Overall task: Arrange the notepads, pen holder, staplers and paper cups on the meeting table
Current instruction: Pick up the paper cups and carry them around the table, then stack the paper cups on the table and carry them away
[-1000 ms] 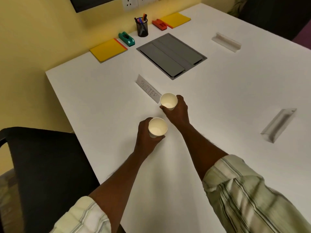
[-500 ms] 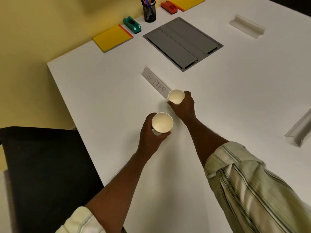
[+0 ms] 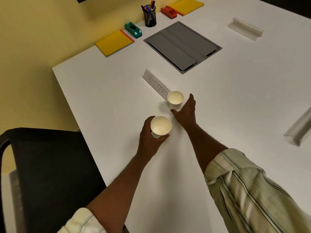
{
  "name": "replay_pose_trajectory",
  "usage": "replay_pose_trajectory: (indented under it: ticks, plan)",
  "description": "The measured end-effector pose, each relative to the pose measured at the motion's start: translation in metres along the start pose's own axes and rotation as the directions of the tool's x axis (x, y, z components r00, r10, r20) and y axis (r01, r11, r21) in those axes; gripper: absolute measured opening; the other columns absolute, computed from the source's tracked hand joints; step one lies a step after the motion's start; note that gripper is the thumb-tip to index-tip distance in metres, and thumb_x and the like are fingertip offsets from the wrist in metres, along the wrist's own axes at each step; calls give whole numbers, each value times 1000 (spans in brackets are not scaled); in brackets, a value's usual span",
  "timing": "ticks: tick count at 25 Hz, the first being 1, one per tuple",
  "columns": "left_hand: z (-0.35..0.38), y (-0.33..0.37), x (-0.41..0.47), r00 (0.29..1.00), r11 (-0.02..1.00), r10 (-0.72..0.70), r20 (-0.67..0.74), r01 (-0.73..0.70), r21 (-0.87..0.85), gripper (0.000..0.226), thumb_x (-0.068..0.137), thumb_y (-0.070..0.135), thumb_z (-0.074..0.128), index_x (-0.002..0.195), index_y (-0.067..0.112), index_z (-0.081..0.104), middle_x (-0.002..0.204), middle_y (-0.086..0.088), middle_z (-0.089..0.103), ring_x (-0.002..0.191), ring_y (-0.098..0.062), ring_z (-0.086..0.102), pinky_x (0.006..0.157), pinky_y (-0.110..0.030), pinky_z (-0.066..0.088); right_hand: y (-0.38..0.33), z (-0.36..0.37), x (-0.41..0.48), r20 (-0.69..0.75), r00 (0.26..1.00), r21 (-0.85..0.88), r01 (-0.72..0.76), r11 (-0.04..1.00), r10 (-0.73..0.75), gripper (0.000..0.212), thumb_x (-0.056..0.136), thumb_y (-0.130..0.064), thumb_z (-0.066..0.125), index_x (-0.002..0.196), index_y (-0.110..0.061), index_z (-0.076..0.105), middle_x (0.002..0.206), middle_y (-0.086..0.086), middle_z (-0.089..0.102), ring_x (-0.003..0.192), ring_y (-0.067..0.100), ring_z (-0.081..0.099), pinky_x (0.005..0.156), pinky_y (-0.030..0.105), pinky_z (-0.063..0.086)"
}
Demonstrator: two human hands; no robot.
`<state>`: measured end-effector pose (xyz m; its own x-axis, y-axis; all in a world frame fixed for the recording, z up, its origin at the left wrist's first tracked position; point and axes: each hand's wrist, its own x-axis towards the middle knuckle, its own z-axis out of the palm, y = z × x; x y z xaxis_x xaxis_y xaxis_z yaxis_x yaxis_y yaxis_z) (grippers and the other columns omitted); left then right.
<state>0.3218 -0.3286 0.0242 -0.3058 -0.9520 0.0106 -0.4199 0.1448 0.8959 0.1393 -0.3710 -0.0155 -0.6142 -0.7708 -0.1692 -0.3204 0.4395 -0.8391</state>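
The white table (image 3: 235, 98) is taking up most of the view, with both forearms lying stretched out over it and a black chair (image 3: 50, 174) standing left of the left fingers. The right hand (image 3: 186, 113) is spreading wide, fingers straight and thumb out, cradling the space around the far paper cup (image 3: 175, 100) without gripping it; whether skin is touching the cup cannot be told. That cup is standing upright on the table, just left of the right fingers. The left hand (image 3: 149, 142) is curling its fingers and thumb round the near paper cup (image 3: 160, 127), holding it upright.

Well beyond the fingers a grey hatch (image 3: 182, 46) is sitting in the tabletop. Farther off, two yellow notepads (image 3: 113, 42) (image 3: 186, 5) are lying along the wall edge, a green stapler (image 3: 133, 29) and a red stapler (image 3: 169, 12) beside them, the pen holder (image 3: 150, 17) standing between. A name card (image 3: 155, 84) is standing just past the far cup.
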Motion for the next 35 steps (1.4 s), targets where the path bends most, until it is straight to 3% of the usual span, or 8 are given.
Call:
replay_pose_trajectory:
  ticks: [3, 10, 14, 17, 21, 28, 32, 35]
  plan:
    - [0, 7, -11, 1000, 1000, 1, 7, 0, -16, 80, 62, 20, 87, 129, 15, 44, 122, 11, 52, 111, -4, 48, 88, -3, 41, 4, -16, -24, -7, 1000, -73, 19, 997, -20, 96, 79, -19, 76, 149, -3, 13, 149, 18, 26, 139, 34, 27, 113, 38, 27]
    - [-2, 31, -54, 1000, 999, 26, 11, -25, -36, 76, 60, 25, 88, 122, 27, 45, 113, 30, 51, 105, 5, 50, 87, -8, 43, 10, -51, -94, -41, 998, -37, 50, 998, -51, 54, 89, -25, 65, 131, 2, 44, 124, 17, 56, 117, 28, 53, 98, 37, 44]
    - [-6, 43, -87, 996, 997, 67, 57, -64, -39, 73, 62, 26, 87, 123, 25, 46, 119, 17, 56, 111, -5, 55, 91, -21, 47, 3, -69, -148, -105, 986, 72, 139, 988, -131, 34, 93, -29, 59, 110, 1, 59, 100, 13, 68, 94, 25, 64, 81, 35, 50]
    - [-10, 51, -114, 992, 996, 84, 94, -81, -37, 73, 62, 24, 87, 123, 23, 47, 119, 11, 58, 110, -11, 57, 91, -26, 49, -4, -83, -194, -102, 986, 182, 149, 972, -132, 26, 95, -33, 55, 90, -8, 61, 85, 2, 66, 80, 15, 61, 69, 26, 43]
    - [-18, 60, -152, 984, 993, 110, 138, -105, -45, 69, 60, 22, 88, 118, 22, 50, 112, 9, 61, 103, -12, 61, 85, -26, 51, -5, -98, -257, 3, 990, 240, 136, 961, -140, 35, 91, -45, 58, 107, -14, 62, 98, -5, 66, 88, 8, 62, 68, 7, 42]
    - [-36, 71, -227, 966, 991, 121, 230, -103, -88, 70, 63, 5, 82, 124, 17, 50, 115, 0, 61, 99, -17, 59, 83, -37, 55, -2, -121, -368, 24, 976, 117, 213, 970, -218, 50, 70, -53, 77, 107, -26, 57, 103, -10, 64, 94, 8, 60, 79, 23, 50]
    - [-41, 74, -277, 941, 985, 149, 302, -114, -131, 64, 63, 2, 78, 115, 27, 51, 101, 18, 59, 94, -12, 59, 74, -33, 57, 8, -132, -423, -13, 983, 71, 181, 981, -181, 69, 66, -54, 80, 120, -21, 52, 113, -7, 61, 105, 13, 58, 84, 25, 48]
    - [-33, 81, -306, 920, 983, 170, 353, -133, -127, 65, 62, 1, 77, 116, 25, 51, 101, 17, 58, 94, -13, 58, 74, -32, 56, 20, -149, -452, -33, 992, 32, 125, 992, -124, 82, 66, -51, 81, 132, -16, 45, 124, -3, 56, 113, 16, 54, 86, 23, 42]
